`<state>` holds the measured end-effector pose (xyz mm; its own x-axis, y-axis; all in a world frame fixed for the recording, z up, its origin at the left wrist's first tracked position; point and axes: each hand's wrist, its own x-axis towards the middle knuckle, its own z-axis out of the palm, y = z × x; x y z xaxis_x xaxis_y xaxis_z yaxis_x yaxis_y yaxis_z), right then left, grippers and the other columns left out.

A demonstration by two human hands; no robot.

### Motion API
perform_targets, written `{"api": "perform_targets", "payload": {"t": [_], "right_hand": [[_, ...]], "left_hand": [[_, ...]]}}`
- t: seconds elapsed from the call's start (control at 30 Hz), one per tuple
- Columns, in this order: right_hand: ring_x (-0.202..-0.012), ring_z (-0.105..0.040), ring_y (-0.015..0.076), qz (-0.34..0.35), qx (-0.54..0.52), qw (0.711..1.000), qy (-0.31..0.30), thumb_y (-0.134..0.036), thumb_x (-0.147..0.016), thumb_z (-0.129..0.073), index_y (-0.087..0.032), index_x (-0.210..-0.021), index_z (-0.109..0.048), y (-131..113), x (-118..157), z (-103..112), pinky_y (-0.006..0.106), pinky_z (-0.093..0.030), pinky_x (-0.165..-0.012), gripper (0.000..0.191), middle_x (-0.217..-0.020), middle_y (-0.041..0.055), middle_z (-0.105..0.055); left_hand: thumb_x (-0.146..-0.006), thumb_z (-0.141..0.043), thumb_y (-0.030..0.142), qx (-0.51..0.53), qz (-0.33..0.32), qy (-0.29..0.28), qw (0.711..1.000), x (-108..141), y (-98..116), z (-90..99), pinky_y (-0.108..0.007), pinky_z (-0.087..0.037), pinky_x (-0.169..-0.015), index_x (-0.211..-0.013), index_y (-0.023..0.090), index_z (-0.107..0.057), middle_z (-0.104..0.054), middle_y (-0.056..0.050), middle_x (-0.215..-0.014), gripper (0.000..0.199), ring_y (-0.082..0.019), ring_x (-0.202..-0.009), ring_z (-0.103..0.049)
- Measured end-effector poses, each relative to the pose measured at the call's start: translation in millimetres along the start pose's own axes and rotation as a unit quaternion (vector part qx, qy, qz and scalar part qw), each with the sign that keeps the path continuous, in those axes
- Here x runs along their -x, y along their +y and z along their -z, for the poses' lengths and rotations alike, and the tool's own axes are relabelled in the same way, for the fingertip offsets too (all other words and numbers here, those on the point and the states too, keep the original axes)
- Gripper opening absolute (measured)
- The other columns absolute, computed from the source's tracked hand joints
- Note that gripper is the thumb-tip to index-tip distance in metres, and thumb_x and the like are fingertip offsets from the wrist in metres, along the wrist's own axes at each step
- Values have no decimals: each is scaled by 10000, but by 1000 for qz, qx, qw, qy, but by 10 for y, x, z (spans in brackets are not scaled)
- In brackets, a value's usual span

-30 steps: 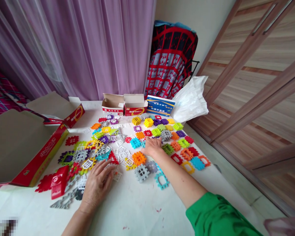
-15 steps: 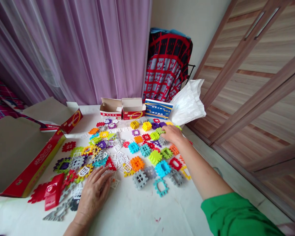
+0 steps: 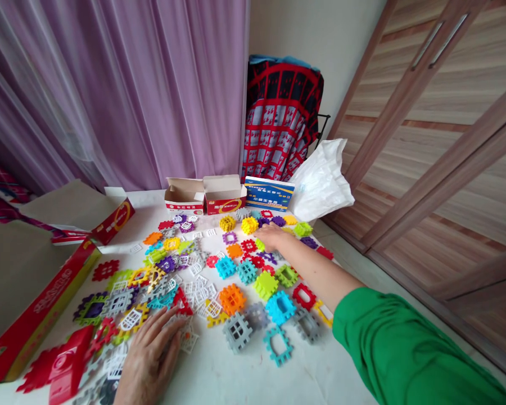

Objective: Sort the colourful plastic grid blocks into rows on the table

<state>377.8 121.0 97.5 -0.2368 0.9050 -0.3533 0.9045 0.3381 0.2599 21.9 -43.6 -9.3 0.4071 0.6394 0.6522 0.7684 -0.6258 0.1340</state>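
Note:
My left hand [image 3: 152,351] rests with its fingers spread near the table's front, beside a red piece [image 3: 182,301] and white lattice pieces [image 3: 200,292]. My right hand [image 3: 270,236] reaches to the back of the scattered plastic pieces, just right of a yellow cube [image 3: 249,225]. Its fingertips are near a small lime piece [image 3: 260,244]; whether they grip anything is too small to tell. Between the hands lie an orange cube [image 3: 231,298], a grey window cube [image 3: 238,332], a lime piece [image 3: 266,285] and a blue piece [image 3: 280,307].
Open red cartons [image 3: 46,301] stand at the left. Two small open boxes [image 3: 225,194] and a blue box [image 3: 269,194] line the back edge, with a white bag [image 3: 322,180] at their right. A wooden wardrobe [image 3: 425,140] is at the right.
My right hand has moved left, toward the yellow cube. My left hand stays near the red piece. The camera view has shifted slightly, so the things on the table appear lower.

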Motion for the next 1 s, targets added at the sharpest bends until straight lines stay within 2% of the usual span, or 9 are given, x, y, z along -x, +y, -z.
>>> {"api": "perform_targets", "payload": {"t": [0.13, 0.4, 1.0], "right_hand": [[-1147, -584, 274, 17, 29, 999, -27, -153, -659, -775, -151, -1124, -650, -11, -92, -11, 380, -401, -1003, 482, -1199, 151, -666], [-1135, -582, 276, 49, 52, 997, -27, -239, -630, -835, -172, -1051, -658, 58, -182, -51, 375, -398, -993, 462, -1129, 123, -696], [-1185, -552, 284, 52, 55, 997, -7, -272, -700, -804, -200, -1141, -643, 110, -184, -79, 419, -355, -1048, 475, -1204, 114, -671]], "left_hand": [[-912, -500, 317, -10, -6, -1, 1000, -4, 1, 6, -407, -556, -894, -1098, 282, -656, -717, -40, -1163, 245, -252, -1106, -647], [-901, -512, 312, -14, -13, -5, 1000, -8, -1, 29, -387, -554, -886, -1103, 281, -659, -718, -31, -1165, 252, -246, -1113, -642], [-893, -517, 309, -12, -11, -11, 1000, -5, -11, 19, -393, -549, -890, -1090, 291, -652, -721, -32, -1154, 239, -248, -1098, -650]]}}
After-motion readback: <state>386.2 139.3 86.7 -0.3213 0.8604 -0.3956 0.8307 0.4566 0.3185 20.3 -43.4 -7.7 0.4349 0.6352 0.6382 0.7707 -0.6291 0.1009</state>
